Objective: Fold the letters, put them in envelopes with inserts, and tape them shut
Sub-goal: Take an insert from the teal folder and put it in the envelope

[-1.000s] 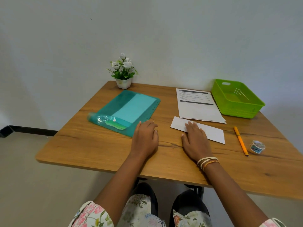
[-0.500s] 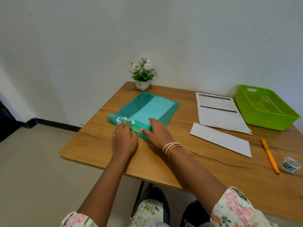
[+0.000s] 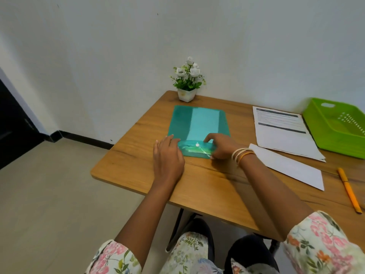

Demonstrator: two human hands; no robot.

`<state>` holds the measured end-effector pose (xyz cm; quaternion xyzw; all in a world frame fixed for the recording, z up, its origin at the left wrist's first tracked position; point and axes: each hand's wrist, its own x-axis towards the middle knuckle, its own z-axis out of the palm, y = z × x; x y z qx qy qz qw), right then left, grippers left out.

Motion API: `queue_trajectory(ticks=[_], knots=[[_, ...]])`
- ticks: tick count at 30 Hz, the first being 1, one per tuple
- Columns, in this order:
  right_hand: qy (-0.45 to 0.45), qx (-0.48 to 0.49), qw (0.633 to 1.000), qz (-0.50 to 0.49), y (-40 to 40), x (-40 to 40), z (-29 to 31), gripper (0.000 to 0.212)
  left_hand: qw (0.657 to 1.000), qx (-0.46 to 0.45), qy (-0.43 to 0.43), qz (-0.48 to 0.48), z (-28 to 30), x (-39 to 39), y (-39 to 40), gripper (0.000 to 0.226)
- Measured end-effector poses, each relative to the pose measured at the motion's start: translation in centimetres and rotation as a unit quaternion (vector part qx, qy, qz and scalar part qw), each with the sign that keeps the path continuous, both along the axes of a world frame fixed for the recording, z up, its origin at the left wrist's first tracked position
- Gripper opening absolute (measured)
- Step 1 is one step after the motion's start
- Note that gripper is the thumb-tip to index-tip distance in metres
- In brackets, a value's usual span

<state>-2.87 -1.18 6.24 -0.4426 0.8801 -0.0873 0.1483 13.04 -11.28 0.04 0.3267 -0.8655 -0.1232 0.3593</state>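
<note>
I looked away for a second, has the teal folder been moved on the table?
Yes. The teal folder was turned: earlier it lay slanted, now its long side points toward the flower pot, with both hands at its near flap.

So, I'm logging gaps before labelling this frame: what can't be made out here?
Head view only:
- Teal folder: contents unclear through tinted plastic; its near corners are covered by the left hand and right hand.
- Printed sheet: text too small.
- Green basket: cut off by right edge.
</note>
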Motion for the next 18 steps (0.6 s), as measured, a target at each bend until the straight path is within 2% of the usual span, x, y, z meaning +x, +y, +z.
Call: queue_trajectory(ticks=[5,8,10,14,16,18], knots=[[0.024,0.046,0.998,0.032,0.9,-0.7,0.4,0.052,0.996,0.044,-0.001,-0.073,0.0,0.1,-0.1,0.031],[0.029,0.039,0.998,0.05,0.3,0.0,0.0,0.048,0.982,0.125,-0.016,-0.141,0.2,-0.1,-0.9,0.028],[0.035,0.029,0.997,0.061,0.1,0.5,-0.3,0.049,0.965,0.194,-0.047,-0.171,0.7,-0.1,-1.8,0.029],[0.049,-0.007,0.997,0.066,0.3,1.1,-0.9,0.046,0.939,0.249,-0.13,-0.197,2.7,-0.7,-3.7,0.027],[0.062,-0.02,0.996,0.068,0.5,1.1,-1.0,0.043,0.935,0.25,-0.152,-0.202,3.7,-1.5,-4.2,0.025],[0.054,-0.032,0.996,0.067,0.5,0.9,-0.8,0.04,0.943,0.213,-0.149,-0.208,4.1,-2.5,-4.5,0.023]])
